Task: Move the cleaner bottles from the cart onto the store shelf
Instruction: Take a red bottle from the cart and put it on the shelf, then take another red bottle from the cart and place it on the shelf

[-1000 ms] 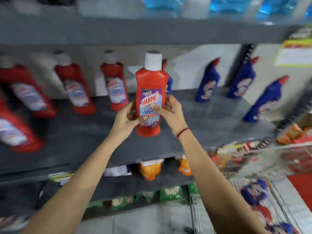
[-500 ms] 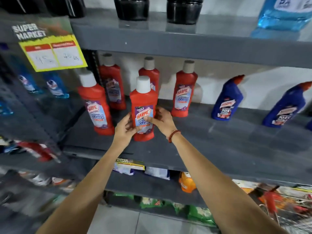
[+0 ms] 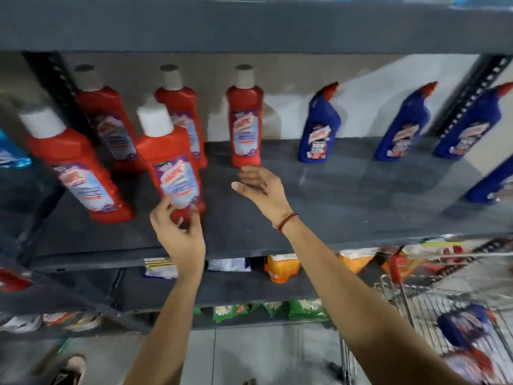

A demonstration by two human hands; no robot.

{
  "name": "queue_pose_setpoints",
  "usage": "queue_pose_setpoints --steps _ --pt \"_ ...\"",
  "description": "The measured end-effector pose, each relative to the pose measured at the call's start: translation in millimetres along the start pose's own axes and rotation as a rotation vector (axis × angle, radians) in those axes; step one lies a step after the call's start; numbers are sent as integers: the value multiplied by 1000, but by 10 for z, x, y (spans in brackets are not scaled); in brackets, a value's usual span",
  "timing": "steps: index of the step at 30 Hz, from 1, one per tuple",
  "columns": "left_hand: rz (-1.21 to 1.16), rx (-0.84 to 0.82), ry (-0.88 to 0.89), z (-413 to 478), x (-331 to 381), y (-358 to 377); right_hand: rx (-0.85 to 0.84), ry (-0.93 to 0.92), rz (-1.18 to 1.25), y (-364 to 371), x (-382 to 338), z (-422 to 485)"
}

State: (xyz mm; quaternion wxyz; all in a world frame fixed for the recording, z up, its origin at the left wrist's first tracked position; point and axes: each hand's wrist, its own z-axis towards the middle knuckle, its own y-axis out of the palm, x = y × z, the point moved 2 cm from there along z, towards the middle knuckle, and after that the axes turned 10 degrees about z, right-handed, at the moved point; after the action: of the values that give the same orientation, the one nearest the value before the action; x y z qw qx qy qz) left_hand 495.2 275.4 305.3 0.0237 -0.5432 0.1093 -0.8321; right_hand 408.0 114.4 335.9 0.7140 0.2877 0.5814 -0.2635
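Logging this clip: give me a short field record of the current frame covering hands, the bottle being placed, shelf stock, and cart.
left hand: fingers at the base of the front red bottle, grip unclear through blur
right hand: open, empty, apart from any bottle
front red bottle: upright on the middle shelf, white cap
red bottles on shelf: five, left part
blue bottles on shelf: four, right part, red spouts
cart: lower right, at least one blue bottle inside, contents blurred

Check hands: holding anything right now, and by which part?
Left hand has fingertips at the lower body of the front red bottle standing on the shelf; firm grip unclear. Right hand open, empty.
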Motion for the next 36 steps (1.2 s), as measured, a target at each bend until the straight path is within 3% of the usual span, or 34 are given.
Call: queue_pose_setpoints --steps 2,7,12,18,22,25,28,32,36 --pt "-22 -156 89 -317 209 300 106 -14 -26 -456 -56 -182" --pt "-32 -762 285 -1221 749 1272 465 -26 -124 -1861 -201 -842" --pt "-12 -1138 428 -2061 1194 2070 800 11 -160 -3063 -170 -1617" --pt "131 -1511 592 -3284 1308 2898 1107 414 -293 -4383 320 -2676" --pt "468 -1868 583 -4188 897 3292 1112 929 -338 -4921 1026 -3275" --pt "691 -2065 494 -4804 487 3396 1111 1110 -202 -5110 1523 -3467" --pt "840 -2142 412 -5295 93 3428 1168 1183 154 -5188 1967 -3569" --pt "846 -2101 506 -5828 -256 3441 1450 1277 389 -5198 2585 -3791" --pt "931 -2021 220 -6116 -460 3549 1610 1212 656 -5190 2942 -3905"
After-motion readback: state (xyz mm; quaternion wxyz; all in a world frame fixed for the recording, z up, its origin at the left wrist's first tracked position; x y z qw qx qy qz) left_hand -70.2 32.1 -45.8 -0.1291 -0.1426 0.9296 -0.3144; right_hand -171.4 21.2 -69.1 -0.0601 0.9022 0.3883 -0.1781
